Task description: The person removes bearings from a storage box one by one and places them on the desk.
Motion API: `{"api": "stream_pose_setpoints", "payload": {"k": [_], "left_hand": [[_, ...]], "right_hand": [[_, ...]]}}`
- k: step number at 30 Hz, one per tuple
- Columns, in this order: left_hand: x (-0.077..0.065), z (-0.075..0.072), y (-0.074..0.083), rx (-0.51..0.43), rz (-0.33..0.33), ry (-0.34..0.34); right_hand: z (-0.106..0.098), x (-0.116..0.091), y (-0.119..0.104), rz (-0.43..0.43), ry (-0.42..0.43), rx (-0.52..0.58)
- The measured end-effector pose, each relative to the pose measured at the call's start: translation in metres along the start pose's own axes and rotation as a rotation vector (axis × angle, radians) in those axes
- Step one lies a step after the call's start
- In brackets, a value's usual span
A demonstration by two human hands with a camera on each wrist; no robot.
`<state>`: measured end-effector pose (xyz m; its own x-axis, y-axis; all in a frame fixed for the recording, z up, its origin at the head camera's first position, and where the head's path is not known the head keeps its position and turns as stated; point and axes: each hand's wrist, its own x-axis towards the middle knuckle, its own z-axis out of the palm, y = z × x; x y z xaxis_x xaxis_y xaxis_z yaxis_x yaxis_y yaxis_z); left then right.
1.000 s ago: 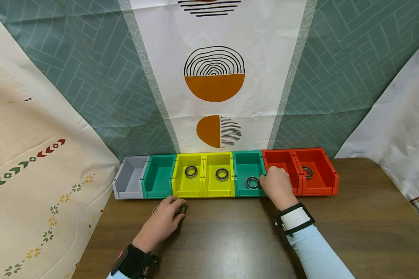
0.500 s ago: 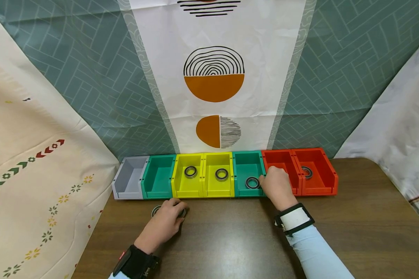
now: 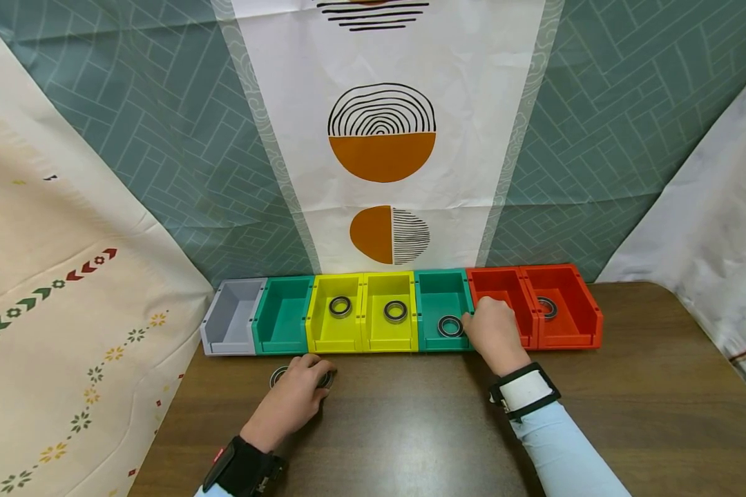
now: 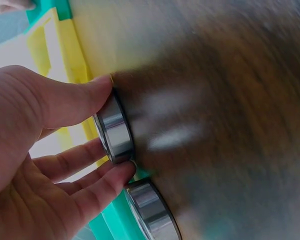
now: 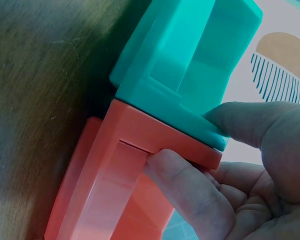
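- The left hand (image 3: 291,397) is pinching a ring-shaped bearing (image 4: 117,131) between thumb and fingers, just in front of the bins; whether the bearing is touching the surface (image 3: 398,428) is hard to tell.
- A second bearing (image 4: 154,207) is lying on the surface just beside it, to its left in the head view.
- The right hand (image 3: 496,335) is pinching the adjoining walls (image 5: 165,125) of two bins, its thumb pressing on the green side and a finger on the red.
- The bins are standing in a row, left to right: grey bin (image 3: 235,316), left green bin (image 3: 284,314), left yellow bin (image 3: 333,284), right yellow bin (image 3: 388,284), right green bin (image 3: 441,293), left red bin (image 3: 492,281), right red bin (image 3: 568,337).
- Each yellow bin is holding one bearing, the right green bin is holding another near the right hand, and the right red bin is holding one by its left wall.
- A patterned cloth (image 3: 460,103) is hanging behind the row.
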<state>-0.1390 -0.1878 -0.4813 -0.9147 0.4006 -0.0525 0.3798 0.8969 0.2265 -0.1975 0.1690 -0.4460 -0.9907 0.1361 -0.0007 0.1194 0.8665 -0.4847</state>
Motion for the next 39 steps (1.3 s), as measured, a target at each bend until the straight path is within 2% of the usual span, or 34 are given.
{"api": "stream_pose_setpoints", "payload": {"k": [7, 12, 17, 20, 25, 30, 34, 39], "left_hand": [[-0.001, -0.001, 0.0, 0.0, -0.024, -0.002], [0.0, -0.009, 0.002, -0.018, -0.036, 0.028], [0.005, -0.02, 0.008, -0.017, -0.057, 0.124], [0.009, -0.025, 0.013, -0.018, -0.039, 0.211], [0.019, -0.032, 0.019, -0.022, -0.019, 0.335], [0.033, -0.039, 0.025, -0.038, -0.018, 0.406], [0.046, -0.042, 0.029, -0.033, -0.02, 0.427], [0.059, -0.04, 0.03, -0.037, -0.045, 0.412]], "right_hand": [[0.0, 0.0, 0.0, -0.009, 0.002, 0.0], [0.001, 0.0, 0.0, -0.019, 0.006, -0.001], [0.0, 0.0, -0.001, -0.018, 0.013, -0.003], [0.0, 0.0, -0.001, -0.018, 0.009, -0.007], [0.001, 0.0, -0.001, -0.022, 0.009, -0.015], [0.0, 0.0, -0.001, -0.024, 0.012, -0.015], [-0.001, 0.0, -0.001, -0.016, 0.01, -0.009], [0.0, -0.001, 0.0, -0.01, 0.002, -0.006]]}}
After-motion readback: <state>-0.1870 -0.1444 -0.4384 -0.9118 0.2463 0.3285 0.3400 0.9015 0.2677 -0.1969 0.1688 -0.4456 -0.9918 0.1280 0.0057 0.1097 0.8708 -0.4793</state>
